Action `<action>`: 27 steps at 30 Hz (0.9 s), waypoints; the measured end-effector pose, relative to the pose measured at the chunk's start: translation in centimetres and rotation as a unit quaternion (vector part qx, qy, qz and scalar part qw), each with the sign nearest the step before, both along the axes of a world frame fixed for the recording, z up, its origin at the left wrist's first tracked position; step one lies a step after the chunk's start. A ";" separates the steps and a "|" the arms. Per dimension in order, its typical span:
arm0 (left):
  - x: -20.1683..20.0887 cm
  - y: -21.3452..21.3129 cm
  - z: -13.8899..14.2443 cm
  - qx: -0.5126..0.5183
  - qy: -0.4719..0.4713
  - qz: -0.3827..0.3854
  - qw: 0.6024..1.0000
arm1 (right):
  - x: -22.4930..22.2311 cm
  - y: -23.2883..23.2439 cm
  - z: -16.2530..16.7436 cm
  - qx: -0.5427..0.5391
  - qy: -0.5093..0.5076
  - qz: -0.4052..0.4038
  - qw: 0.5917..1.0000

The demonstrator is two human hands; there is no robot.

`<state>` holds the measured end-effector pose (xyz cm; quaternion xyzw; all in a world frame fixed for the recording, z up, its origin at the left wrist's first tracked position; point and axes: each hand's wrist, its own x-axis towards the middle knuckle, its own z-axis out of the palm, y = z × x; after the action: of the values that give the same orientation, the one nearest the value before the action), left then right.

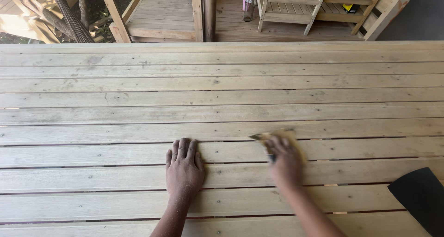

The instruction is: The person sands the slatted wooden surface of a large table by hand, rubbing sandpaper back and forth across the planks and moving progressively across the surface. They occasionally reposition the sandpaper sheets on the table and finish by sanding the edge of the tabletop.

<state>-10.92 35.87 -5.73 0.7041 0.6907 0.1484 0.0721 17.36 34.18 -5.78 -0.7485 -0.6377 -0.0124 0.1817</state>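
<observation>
A wide top of pale wooden slats [222,98] fills the view. My left hand [184,167] lies flat on a slat, fingers together and pointing away from me, dusted with fine sawdust. My right hand [284,159] is blurred and presses a tan piece of sandpaper [268,136] against the slats just right of the left hand. The paper's corner pokes out past the fingers to the upper left; the rest is hidden under the hand.
A dark black sheet [418,197] lies at the lower right corner of the slats. Beyond the far edge stand wooden frames [319,5] on a plank deck, a post [209,12] and a bottle [249,5].
</observation>
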 end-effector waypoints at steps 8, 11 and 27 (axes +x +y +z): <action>-0.8 0.8 -2.1 0.014 -0.018 0.014 1.000 | -17.8 3.7 -0.9 -0.053 0.060 0.195 0.977; -0.9 0.7 -1.7 0.016 -0.044 0.024 0.999 | -15.6 3.8 -1.2 -0.074 0.034 0.214 0.973; -0.7 -0.4 -1.6 0.109 -0.077 -0.040 0.990 | 8.7 -1.7 1.0 -0.024 -0.055 -0.086 0.995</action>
<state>-11.65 35.48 -7.37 0.7217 0.6338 0.2731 0.0538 26.06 32.44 -4.76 -0.8026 -0.5805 -0.0540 0.1264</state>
